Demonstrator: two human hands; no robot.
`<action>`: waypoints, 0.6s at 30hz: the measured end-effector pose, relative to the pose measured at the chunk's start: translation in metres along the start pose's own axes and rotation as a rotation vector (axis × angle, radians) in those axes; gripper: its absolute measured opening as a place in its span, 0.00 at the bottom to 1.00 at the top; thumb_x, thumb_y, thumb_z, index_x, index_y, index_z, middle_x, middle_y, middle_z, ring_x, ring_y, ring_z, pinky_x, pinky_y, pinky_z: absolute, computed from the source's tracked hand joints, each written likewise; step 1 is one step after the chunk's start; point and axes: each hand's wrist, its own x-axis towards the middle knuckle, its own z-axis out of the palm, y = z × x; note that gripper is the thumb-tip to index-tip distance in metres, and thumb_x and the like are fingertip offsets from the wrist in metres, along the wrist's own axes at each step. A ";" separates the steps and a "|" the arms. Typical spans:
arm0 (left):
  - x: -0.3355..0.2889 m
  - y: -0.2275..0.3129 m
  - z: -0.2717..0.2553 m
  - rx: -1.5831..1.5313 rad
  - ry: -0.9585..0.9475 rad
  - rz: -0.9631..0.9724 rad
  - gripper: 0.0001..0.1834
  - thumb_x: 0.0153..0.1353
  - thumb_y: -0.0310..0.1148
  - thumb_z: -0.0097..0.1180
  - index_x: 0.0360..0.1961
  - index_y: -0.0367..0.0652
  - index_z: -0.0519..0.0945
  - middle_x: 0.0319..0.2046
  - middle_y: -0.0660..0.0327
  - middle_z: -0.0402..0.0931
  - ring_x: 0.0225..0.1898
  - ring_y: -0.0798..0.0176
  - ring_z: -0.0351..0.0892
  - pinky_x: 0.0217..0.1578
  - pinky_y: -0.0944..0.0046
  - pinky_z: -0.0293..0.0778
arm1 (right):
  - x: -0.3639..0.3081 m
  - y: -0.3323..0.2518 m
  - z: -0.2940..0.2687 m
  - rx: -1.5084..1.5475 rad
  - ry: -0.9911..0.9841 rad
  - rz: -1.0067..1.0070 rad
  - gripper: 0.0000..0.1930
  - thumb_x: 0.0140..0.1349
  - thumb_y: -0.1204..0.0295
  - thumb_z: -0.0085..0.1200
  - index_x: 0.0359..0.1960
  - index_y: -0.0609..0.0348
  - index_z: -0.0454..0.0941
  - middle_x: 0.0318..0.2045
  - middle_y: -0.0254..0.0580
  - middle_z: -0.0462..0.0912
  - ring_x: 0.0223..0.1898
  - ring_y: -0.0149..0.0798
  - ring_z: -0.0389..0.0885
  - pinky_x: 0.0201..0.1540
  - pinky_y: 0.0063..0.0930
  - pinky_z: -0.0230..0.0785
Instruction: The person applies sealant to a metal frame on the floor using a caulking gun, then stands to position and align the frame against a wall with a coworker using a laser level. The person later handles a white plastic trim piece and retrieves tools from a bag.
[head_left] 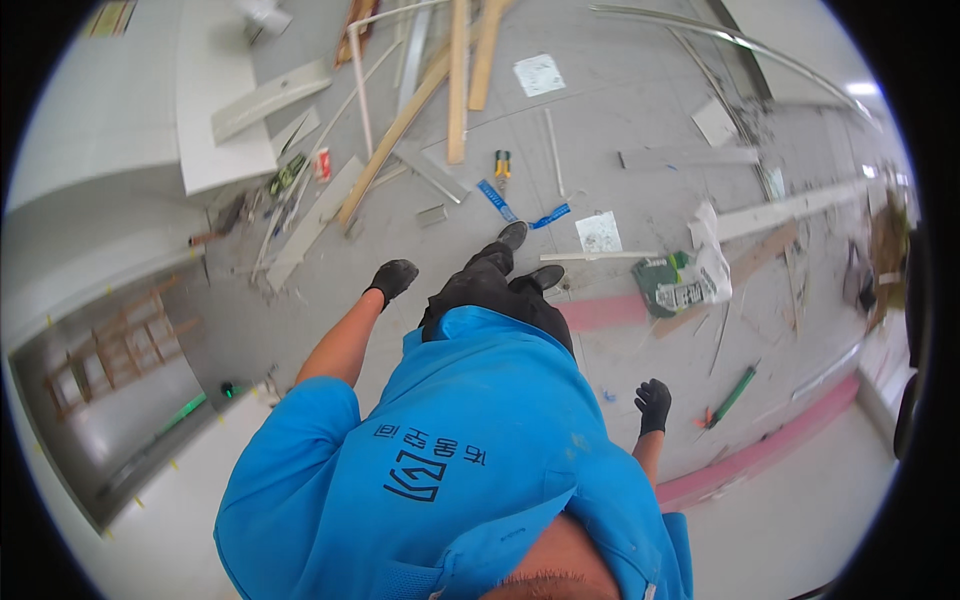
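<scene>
My left hand [395, 279], in a dark glove, hangs out to the side over the floor. Its fingers look loosely stretched, with nothing visible in them. On the other side, my right hand [653, 400], also gloved, has its fingers slightly bent and apart and holds nothing. A green rod-shaped tool with an orange-red end [735, 396] lies on the floor nearest to my right hand, not touching it. Ahead of my shoes [513, 235] are a pair of pliers with yellow and green handles [502, 164] and a bent blue strip [497, 202].
Long wooden strips [457, 90] and white boards [318, 222] lie scattered ahead and left. A green and white bag [672, 284] sits to the right, near a pale plank [790, 212]. At the far left a wooden ladder-like frame [125, 348] shows.
</scene>
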 end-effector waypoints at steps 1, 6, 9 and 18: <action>-0.010 -0.013 0.013 0.050 0.009 0.026 0.13 0.61 0.40 0.51 0.28 0.43 0.81 0.24 0.63 0.80 0.27 0.66 0.77 0.33 0.62 0.73 | 0.005 -0.013 -0.005 -0.029 -0.001 -0.002 0.15 0.64 0.59 0.53 0.49 0.50 0.73 0.38 0.40 0.82 0.34 0.37 0.82 0.31 0.34 0.73; -0.051 -0.064 0.085 0.138 -0.018 0.069 0.17 0.60 0.43 0.47 0.29 0.42 0.81 0.31 0.54 0.81 0.34 0.53 0.79 0.38 0.53 0.73 | 0.039 -0.083 0.004 -0.161 -0.098 -0.074 0.14 0.65 0.59 0.53 0.48 0.50 0.74 0.36 0.39 0.82 0.33 0.37 0.82 0.31 0.35 0.73; -0.058 -0.064 0.103 0.067 -0.001 0.001 0.19 0.60 0.44 0.45 0.29 0.41 0.81 0.35 0.49 0.81 0.39 0.46 0.80 0.41 0.47 0.73 | 0.044 -0.110 0.037 -0.238 -0.157 -0.127 0.13 0.65 0.60 0.52 0.47 0.50 0.74 0.34 0.38 0.82 0.31 0.35 0.82 0.27 0.31 0.72; -0.071 -0.055 0.077 -0.489 0.214 -0.232 0.16 0.59 0.42 0.51 0.26 0.40 0.80 0.22 0.61 0.78 0.26 0.64 0.76 0.31 0.61 0.72 | 0.046 -0.184 0.140 -0.318 -0.397 -0.176 0.08 0.65 0.65 0.52 0.40 0.53 0.75 0.28 0.35 0.78 0.24 0.31 0.78 0.19 0.23 0.65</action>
